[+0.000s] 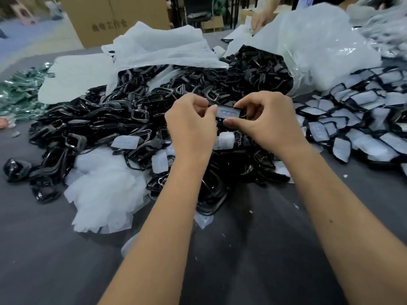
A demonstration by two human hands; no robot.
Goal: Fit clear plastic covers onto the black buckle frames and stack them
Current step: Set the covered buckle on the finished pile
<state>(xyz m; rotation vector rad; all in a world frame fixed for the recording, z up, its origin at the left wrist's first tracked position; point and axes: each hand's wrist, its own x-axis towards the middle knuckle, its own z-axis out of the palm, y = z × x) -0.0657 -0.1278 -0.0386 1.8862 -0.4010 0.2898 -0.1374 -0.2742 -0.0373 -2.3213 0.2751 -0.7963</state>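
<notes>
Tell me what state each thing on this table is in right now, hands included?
Left hand: fingers curled, pinching the clear cover.
Right hand: fingers curled, pinching the same cover.
Clear cover: held between both hands, above the heap.
Black frames: loose heap, uncovered.
Covered frames: piled to the right, covers on.
Spare covers: loose pile, near left.
Plastic bag: open, frames spilling out.
Cardboard box: standing behind the table.

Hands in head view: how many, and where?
3. The left hand and right hand meet mid-frame over the black buckle frames, pinching one clear cover between them. Another person's hand is at the far table edge, partly hidden by plastic bags.
</notes>
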